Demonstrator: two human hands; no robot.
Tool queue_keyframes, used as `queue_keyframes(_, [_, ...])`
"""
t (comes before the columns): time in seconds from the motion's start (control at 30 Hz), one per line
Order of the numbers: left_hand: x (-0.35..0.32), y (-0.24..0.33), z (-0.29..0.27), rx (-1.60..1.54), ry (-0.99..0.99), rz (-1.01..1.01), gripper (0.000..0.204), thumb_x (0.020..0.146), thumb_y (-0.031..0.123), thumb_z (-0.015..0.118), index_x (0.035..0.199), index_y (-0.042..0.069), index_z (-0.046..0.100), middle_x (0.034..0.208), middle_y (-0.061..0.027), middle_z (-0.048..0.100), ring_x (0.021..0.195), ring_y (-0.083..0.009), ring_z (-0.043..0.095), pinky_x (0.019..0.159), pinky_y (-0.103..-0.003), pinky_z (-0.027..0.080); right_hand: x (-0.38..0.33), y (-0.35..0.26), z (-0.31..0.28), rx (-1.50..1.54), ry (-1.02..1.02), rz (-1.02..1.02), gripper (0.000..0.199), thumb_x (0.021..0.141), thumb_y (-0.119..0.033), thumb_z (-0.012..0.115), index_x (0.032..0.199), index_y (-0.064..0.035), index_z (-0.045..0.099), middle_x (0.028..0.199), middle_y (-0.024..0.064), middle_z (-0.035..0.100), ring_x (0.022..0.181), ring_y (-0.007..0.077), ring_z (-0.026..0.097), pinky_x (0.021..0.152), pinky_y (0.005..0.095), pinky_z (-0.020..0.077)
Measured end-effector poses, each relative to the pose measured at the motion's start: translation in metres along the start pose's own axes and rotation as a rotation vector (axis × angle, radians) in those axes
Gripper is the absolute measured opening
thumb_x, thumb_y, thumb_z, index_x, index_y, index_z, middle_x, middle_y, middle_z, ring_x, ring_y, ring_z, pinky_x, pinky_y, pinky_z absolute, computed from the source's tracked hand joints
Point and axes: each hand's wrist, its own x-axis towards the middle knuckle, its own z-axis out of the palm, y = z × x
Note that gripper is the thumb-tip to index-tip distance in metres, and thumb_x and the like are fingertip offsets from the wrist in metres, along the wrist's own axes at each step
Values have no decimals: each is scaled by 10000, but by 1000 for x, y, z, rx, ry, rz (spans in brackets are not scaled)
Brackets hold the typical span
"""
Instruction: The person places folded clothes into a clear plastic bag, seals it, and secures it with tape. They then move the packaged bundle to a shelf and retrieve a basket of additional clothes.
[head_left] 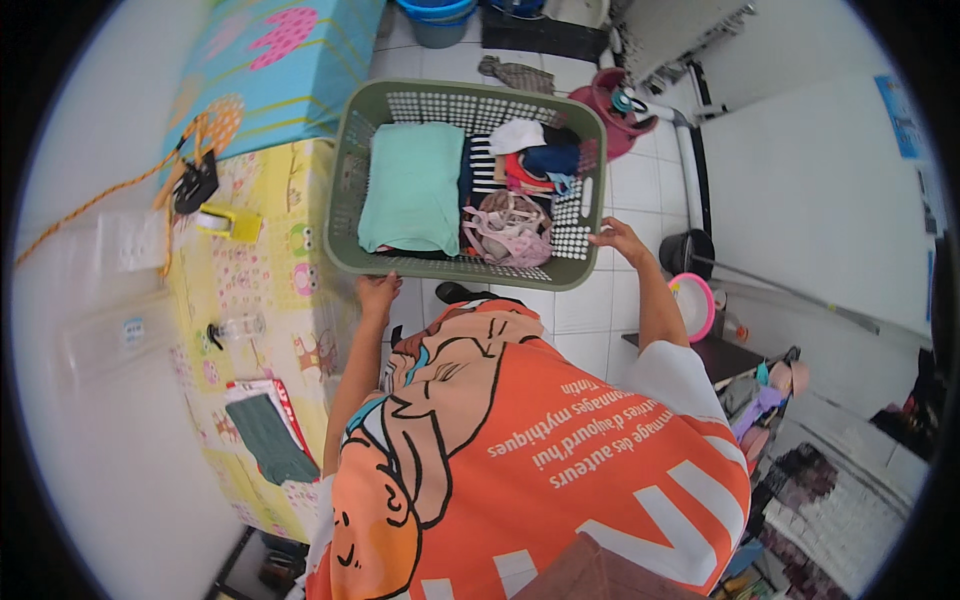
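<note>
In the head view, the person is holding a green basket (pixel 350 190) over the tiled floor (pixel 640 190). The left hand (pixel 377 292) is gripping the near rim, fingers curled under it. The right hand (pixel 620 240) is gripping the right corner, fingers wrapped on the rim. Folded mint cloth (pixel 412 185) and mixed clothes (pixel 515 215) are lying inside. A patterned mat (pixel 270 260) is lying just left.

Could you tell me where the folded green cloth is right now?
In the head view it lies in the left half of the basket, beside the striped cloth.
</note>
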Motion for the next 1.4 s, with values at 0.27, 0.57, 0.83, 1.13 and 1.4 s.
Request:
queue_keyframes(0.27, [-8, 0, 11, 27, 72, 119, 450, 920, 58, 640, 1249, -40, 349, 1055, -198, 649, 877, -249, 693, 707, -338, 561, 0, -20, -31, -318, -242, 184, 311, 747, -254, 856, 949, -47, 742, 853, 20, 709, 808, 110, 604, 750, 282, 462])
queue_keyframes(0.57, [-4, -7, 16, 313, 213, 213, 554, 885, 112, 694, 1262, -96, 345, 1175, -240, 594, 1015, -280, 650, 840, -448, 515, -20, -153, 18, -365, -313, -85, 275, 785, -256, 796, 948, -36, 770, 894, 31, 727, 830, 115, 619, 761, 283, 482])
queue_keyframes(0.83, [-142, 101, 2, -362, 91, 516, 580, 940, 295, 677, 1346, -59, 461, 1266, -180, 596, 1158, -208, 579, 1003, -366, 431, -88, -317, 274, 429, -615, -276, 275, 946, -180, 665, 1127, 27, 683, 1047, 81, 706, 905, 143, 675, 817, 289, 544])
queue_keyframes(1.13, [-317, 109, -104, -581, 492, 637, 217, 902, 63, 693, 1072, -73, 695, 937, -101, 730, 785, -110, 672, 739, -245, 539, -189, -391, 452, 161, -1014, -407, 308, 949, -218, 663, 1126, 32, 695, 1008, 97, 719, 892, 131, 669, 802, 280, 531])
queue_keyframes(1.4, [-409, 48, -185, -685, 800, 775, 156, 905, 50, 681, 1005, -68, 702, 904, -87, 729, 765, -89, 660, 709, -219, 520, -282, -390, 584, -58, -1293, -394, 362, 978, -318, 616, 1074, 12, 730, 953, 81, 725, 865, 107, 651, 816, 276, 519])
